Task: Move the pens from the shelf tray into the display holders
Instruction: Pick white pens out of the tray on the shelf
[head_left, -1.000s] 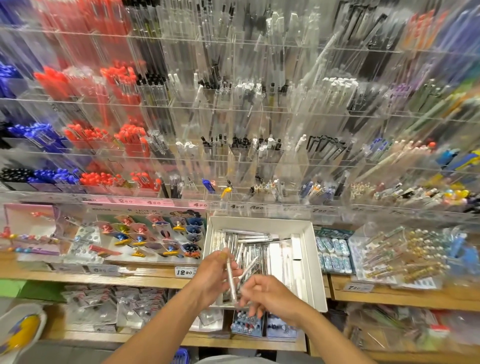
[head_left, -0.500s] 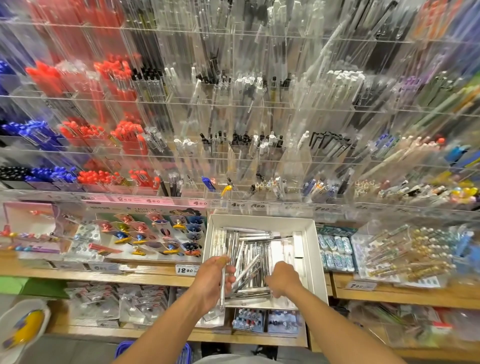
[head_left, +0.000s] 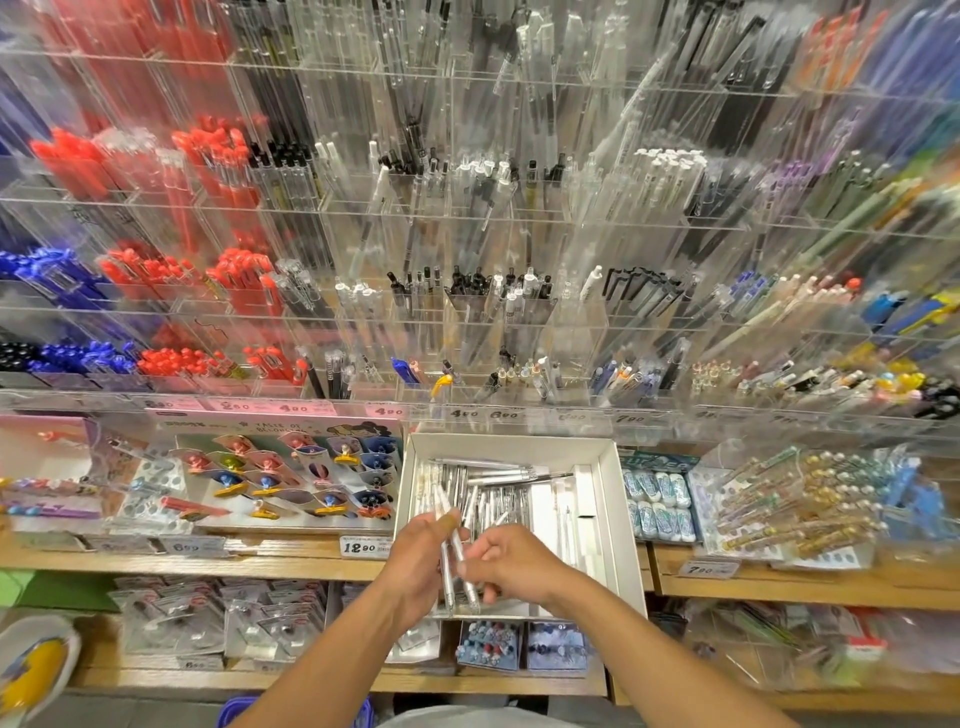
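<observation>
A white shelf tray (head_left: 609, 499) holds several clear silver pens (head_left: 498, 493) lying loose. Over the tray's near end, my left hand (head_left: 418, 564) grips two clear pens (head_left: 451, 545) that stand nearly upright. My right hand (head_left: 511, 564) meets the left one and pinches the lower part of one of those pens. Above the tray, tiers of clear acrylic display holders (head_left: 467, 322) are packed with upright pens in red, blue, black and white.
A card display of novelty clips (head_left: 291, 478) lies left of the tray, and boxes of erasers (head_left: 657, 499) and gold-capped pens (head_left: 795, 499) lie to its right. Price labels (head_left: 363, 546) line the wooden shelf edge. Packaged goods (head_left: 208, 618) fill the lower shelf.
My right hand has come back from the pile in the tray to my left hand, bringing a second pen beside the one the left hand held.
</observation>
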